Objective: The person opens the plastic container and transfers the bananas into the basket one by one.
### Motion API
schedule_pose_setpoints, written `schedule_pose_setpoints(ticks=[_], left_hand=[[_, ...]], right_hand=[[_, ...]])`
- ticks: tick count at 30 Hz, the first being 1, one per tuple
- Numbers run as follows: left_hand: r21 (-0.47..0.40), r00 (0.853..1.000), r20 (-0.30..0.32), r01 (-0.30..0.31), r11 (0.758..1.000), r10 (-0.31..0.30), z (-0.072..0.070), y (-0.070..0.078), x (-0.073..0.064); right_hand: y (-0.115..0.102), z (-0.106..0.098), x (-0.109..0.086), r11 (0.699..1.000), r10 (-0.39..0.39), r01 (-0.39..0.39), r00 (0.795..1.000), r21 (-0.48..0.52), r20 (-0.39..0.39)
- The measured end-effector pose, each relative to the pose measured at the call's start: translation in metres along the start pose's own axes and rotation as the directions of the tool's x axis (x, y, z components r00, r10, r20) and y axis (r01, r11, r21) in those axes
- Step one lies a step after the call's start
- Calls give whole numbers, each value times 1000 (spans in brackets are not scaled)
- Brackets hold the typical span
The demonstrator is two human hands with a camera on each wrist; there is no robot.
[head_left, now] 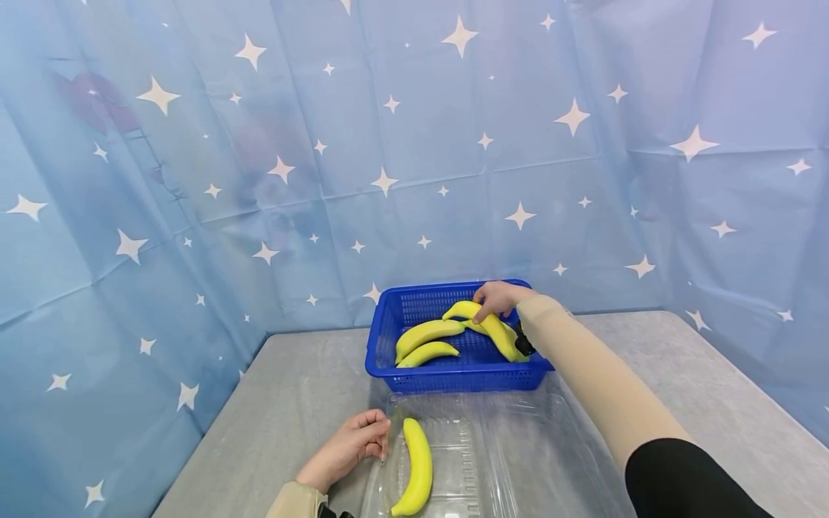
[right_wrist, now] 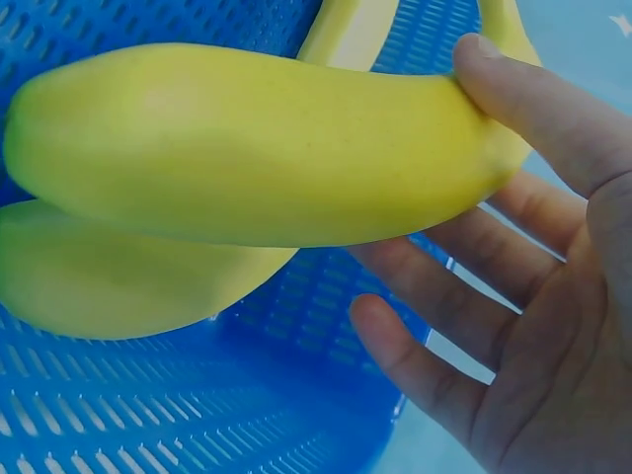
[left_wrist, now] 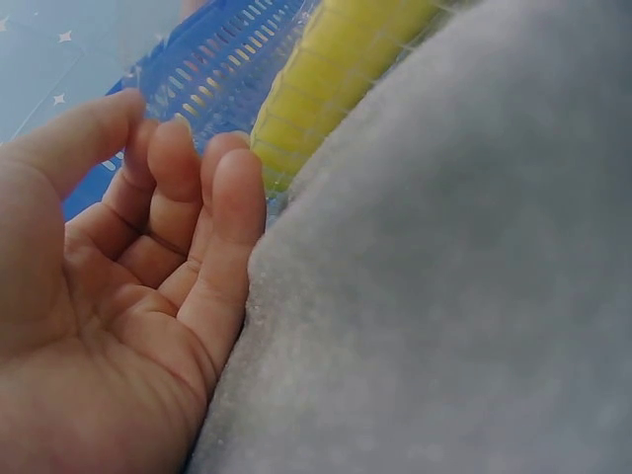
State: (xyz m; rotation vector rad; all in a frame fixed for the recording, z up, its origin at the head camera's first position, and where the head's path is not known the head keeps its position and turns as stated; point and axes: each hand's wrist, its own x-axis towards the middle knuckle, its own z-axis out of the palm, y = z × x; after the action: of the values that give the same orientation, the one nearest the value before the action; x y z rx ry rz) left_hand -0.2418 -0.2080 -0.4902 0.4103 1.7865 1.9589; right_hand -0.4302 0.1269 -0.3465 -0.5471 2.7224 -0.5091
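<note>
My right hand (head_left: 501,298) reaches into the blue basket (head_left: 414,378) and grips a banana (head_left: 488,327) near its stem end. In the right wrist view the thumb lies on top of this banana (right_wrist: 247,148), with fingers underneath. Another banana (right_wrist: 128,276) sits just below it in the basket. My left hand (head_left: 352,446) pinches the left edge of a clear plastic container (head_left: 453,460), thumb against curled fingers. Inside the container, along its left side, lies one banana (head_left: 417,467). Through the ribbed plastic that banana (left_wrist: 326,89) also shows in the left wrist view.
Two bananas lie at the basket's left, an upper banana (head_left: 427,337) and a lower banana (head_left: 429,353). The container stands directly in front of the basket on a grey table (head_left: 285,388). Behind the table hangs a blue star-patterned curtain (head_left: 427,158).
</note>
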Motion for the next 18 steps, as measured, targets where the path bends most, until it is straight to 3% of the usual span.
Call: schedule_pose_setpoints(ticks=[18], left_hand=[[7,1000,0,0,1000,0,-3,-2,1]], right_hand=[[-1,13,9,996,29,-32,999,84,31]])
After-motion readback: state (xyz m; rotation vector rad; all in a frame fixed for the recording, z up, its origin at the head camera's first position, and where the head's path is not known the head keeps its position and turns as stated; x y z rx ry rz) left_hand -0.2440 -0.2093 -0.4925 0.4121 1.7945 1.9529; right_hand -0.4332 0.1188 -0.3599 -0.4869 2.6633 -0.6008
